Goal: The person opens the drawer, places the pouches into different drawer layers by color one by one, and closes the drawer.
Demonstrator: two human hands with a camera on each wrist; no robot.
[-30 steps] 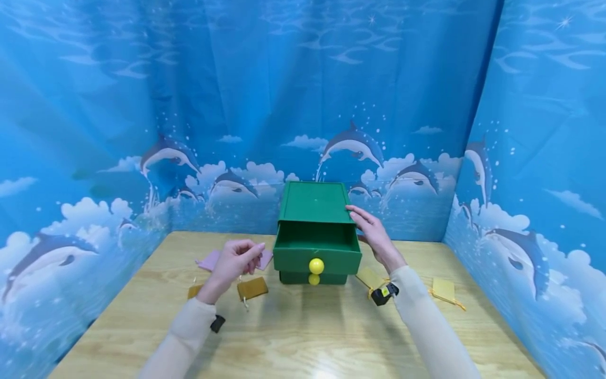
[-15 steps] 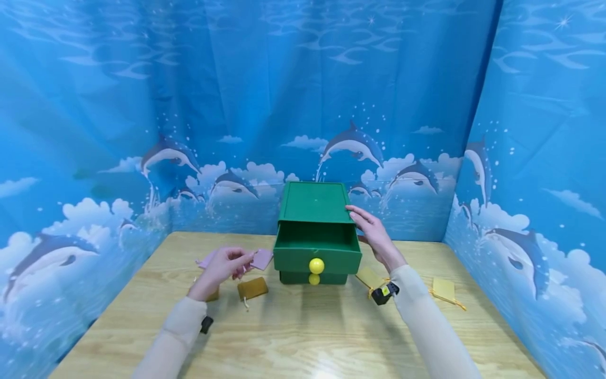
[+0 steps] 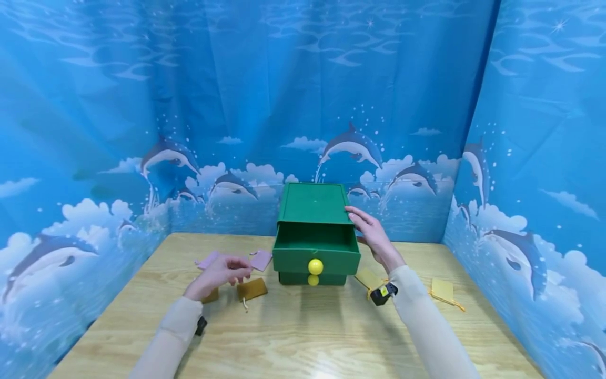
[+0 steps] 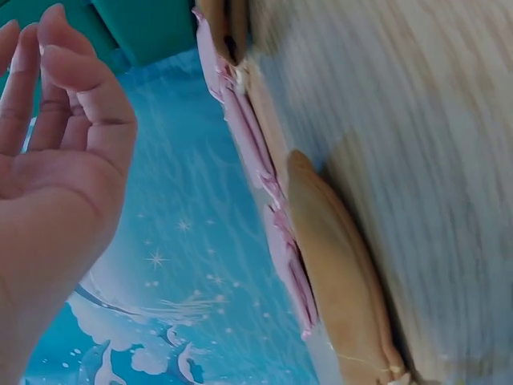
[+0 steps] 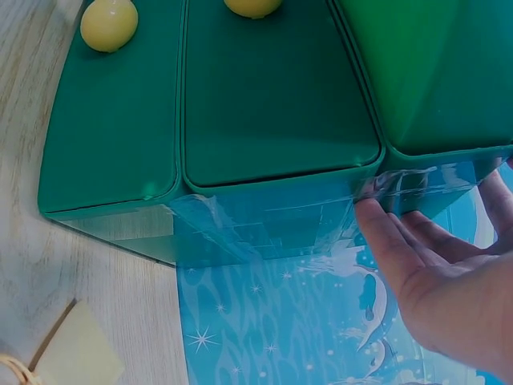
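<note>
My left hand [image 3: 220, 275] hovers over the table's left side, fingers loosely bent and nothing held. Beneath and beside it lie two brown drawstring pouches [image 3: 252, 289], one partly hidden by the hand. Just behind are two lilac pouches [image 3: 261, 259]. The left wrist view shows the hand [image 4: 68, 152] raised clear of a brown pouch [image 4: 333, 265]. A green drawer cabinet [image 3: 314, 202] stands at the centre, its top drawer [image 3: 291, 260] pulled out. Extended fingers of my right hand [image 3: 374, 234] rest on the cabinet's right side and top edge.
Two pale yellow pouches [image 3: 442, 290] lie to the right, one near the right wrist. Yellow round knobs [image 3: 315, 266] stick out from the drawer fronts. The wooden table [image 3: 293, 337] meets a blue dolphin curtain [image 3: 265, 131] at the back and sides.
My left hand has come down and left from beside the drawer, and its finger pinch has loosened. The right hand and the cabinet stay in place.
</note>
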